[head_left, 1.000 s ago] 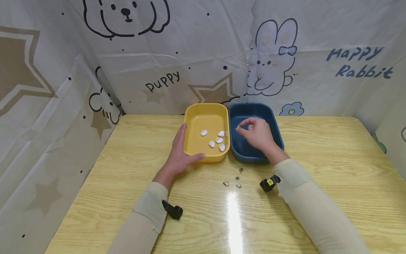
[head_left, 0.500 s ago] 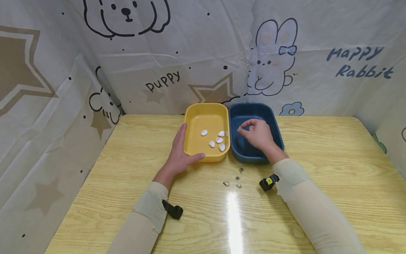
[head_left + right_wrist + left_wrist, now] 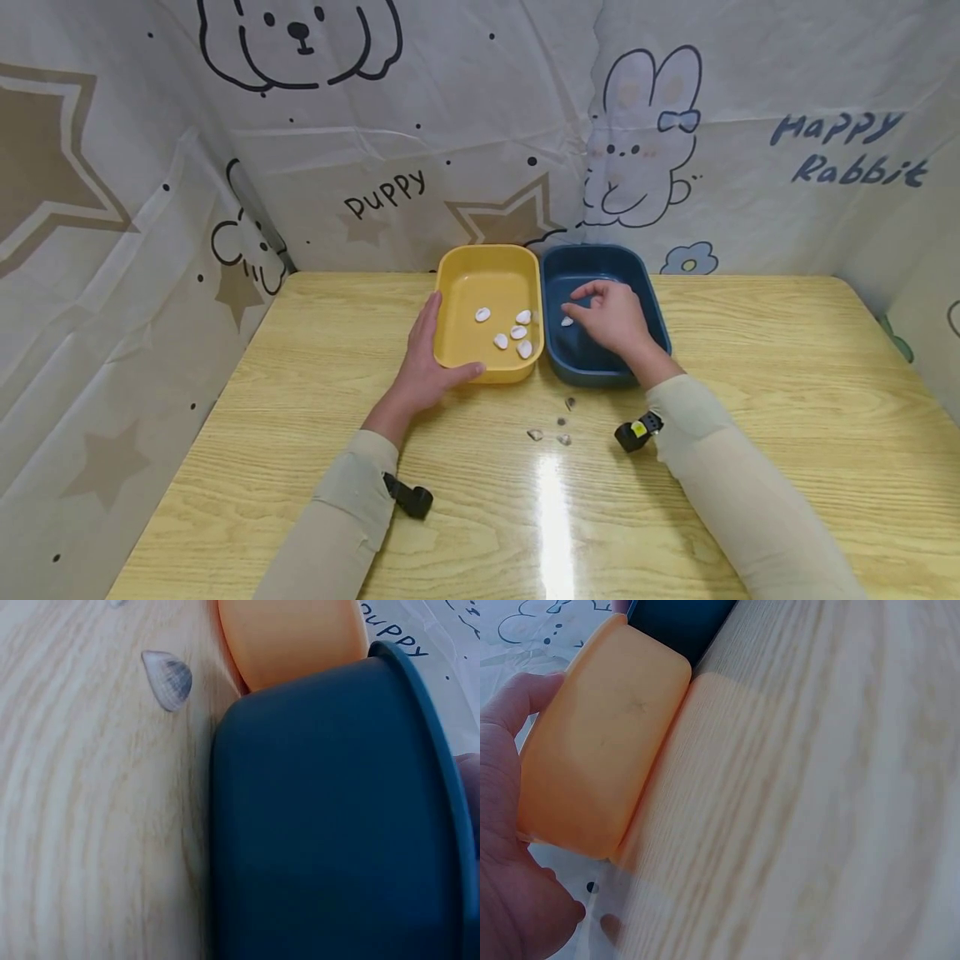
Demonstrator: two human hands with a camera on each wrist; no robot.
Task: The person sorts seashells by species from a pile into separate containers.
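Observation:
My left hand rests on the near left corner of the yellow bin, fingers straight along its left side and thumb on its front rim. Several white shells lie inside that bin. Over the dark blue bin, my right hand holds its thumb and index finger apart. A small pale shell shows just below those fingertips, against the blue floor. In the right wrist view the bin's wall hides most of this hand.
In front of the bins, several small shells lie on the wooden table, one of them a greyish clam shell. The two bins stand side by side, close to the printed cloth behind.
The right thumb and index finger have parted, letting go of the small shell, which now shows below them in the blue bin. My left hand has stayed in place.

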